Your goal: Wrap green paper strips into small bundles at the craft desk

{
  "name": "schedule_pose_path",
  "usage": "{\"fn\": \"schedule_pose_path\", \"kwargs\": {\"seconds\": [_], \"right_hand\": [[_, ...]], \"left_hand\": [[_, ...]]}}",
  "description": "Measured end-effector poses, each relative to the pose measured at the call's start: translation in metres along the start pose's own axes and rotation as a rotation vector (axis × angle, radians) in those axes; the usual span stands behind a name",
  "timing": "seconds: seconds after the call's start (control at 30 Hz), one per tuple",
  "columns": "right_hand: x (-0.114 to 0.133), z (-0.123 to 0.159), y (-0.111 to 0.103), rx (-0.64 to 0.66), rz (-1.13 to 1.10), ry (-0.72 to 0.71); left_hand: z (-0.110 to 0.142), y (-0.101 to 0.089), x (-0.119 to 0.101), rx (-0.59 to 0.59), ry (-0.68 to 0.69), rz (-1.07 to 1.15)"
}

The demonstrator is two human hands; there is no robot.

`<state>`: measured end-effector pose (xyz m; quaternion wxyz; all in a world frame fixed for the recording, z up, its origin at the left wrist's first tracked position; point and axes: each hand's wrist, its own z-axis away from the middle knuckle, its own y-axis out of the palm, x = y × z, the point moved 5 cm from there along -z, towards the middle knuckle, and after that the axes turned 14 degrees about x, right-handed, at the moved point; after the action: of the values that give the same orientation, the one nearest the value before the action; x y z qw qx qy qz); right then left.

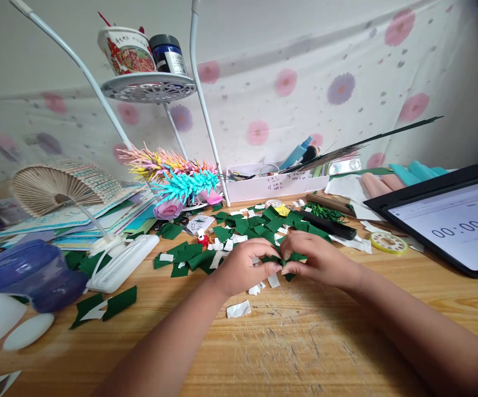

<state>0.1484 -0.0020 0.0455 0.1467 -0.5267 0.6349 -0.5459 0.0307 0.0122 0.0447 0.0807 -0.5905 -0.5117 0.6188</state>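
Note:
My left hand [250,264] and my right hand [313,258] meet above the middle of the wooden table, fingertips close together. Both pinch a small dark green piece [272,258] that looks like paper or thin felt; the fingers cover part of it. Around and behind my hands lie many loose green pieces [242,225], mixed with small white scraps. One white paper scrap [239,309] lies apart on the wood, nearer to me. A small red figure [203,239] sits among the pieces, left of my hands.
A black tool handle [330,226], a tape roll [388,242] and a tablet showing a timer [462,220] stand to the right. On the left are a white device [123,263], a blue container [36,273] and a fan [63,187]. Behind are colourful fuzzy stems [184,184] and a white box [275,187].

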Motion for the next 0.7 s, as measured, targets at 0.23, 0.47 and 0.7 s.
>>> {"fn": "schedule_pose_path", "kwargs": {"seconds": [0.23, 0.47, 0.7], "right_hand": [[-0.0052, -0.0008, 0.0043, 0.018, 0.049, 0.067], [-0.0043, -0.0003, 0.0062, -0.001, 0.042, 0.131], [-0.0063, -0.0004, 0.0071, 0.011, -0.03, 0.129]], "left_hand": [[-0.0024, 0.0046, 0.0008, 0.014, -0.015, -0.018], [-0.0021, 0.0052, 0.0031, -0.007, -0.022, -0.002], [-0.0001, 0.0049, 0.0096, -0.072, -0.099, 0.033]]}}
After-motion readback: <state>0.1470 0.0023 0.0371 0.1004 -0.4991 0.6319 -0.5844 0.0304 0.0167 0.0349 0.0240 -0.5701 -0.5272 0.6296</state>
